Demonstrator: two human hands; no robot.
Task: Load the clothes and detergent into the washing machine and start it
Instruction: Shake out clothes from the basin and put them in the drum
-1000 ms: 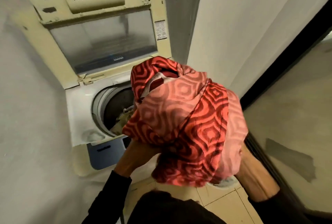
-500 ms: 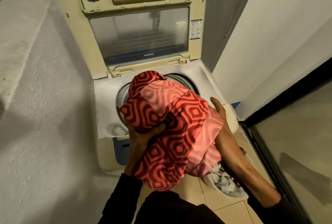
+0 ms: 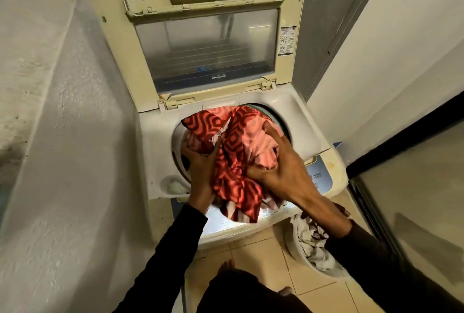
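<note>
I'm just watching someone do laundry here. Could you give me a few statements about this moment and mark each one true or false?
1. The washing machine's lid is raised. True.
2. Both hands grip the red patterned cloth. True: left hand and right hand both hold it.
3. The cloth is plain blue. False: it is red and pink, patterned.
4. The basket on the floor holds no laundry. False: light-coloured clothes lie in it.
5. The cloth lies fully inside the drum. False: part hangs over the front edge.

left hand (image 3: 200, 162): fingers curled, gripping | right hand (image 3: 278, 169): fingers curled, gripping | both arms extended forward
</note>
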